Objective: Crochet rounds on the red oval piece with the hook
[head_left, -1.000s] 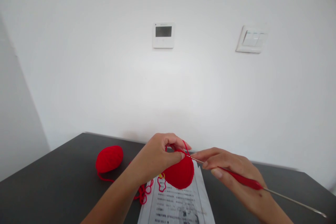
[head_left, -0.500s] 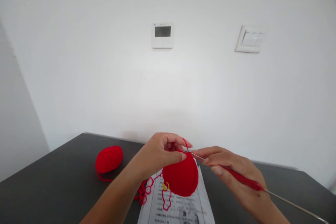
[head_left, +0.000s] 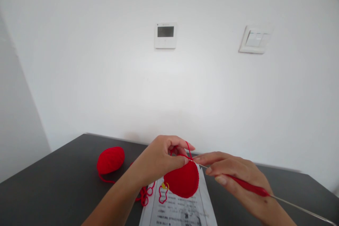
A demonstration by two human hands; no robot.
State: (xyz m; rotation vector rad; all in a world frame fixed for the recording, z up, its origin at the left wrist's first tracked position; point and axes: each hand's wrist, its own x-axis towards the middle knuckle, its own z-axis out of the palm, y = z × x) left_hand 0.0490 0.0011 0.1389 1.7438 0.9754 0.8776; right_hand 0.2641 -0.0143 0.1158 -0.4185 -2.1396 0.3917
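My left hand (head_left: pixel 169 153) pinches the top edge of a round red crochet piece (head_left: pixel 183 180) between thumb and fingers. A strand of red yarn (head_left: pixel 189 148) runs over its raised index finger down to the edge. My right hand (head_left: pixel 235 176) grips a crochet hook (head_left: pixel 247 186) with a red handle and metal shaft; the hook's tip meets the top edge of the piece beside my left thumb. On the lower left of the piece hangs a yellow stitch marker (head_left: pixel 165 185), with a loop of red yarn (head_left: pixel 163 197) dangling below it.
A red yarn ball (head_left: pixel 110 159) rests on the dark table (head_left: pixel 66 180) at left. Loose red yarn (head_left: pixel 143 197) lies tangled near my left wrist. Printed sheets (head_left: pixel 182 212) lie under the work. On the white wall are a thermostat panel (head_left: pixel 165 40) and a light switch (head_left: pixel 254 39).
The hook and my right hand have shifted slightly down and right. The crochet piece has tilted a little, and the marker with its dangling loop has swung left.
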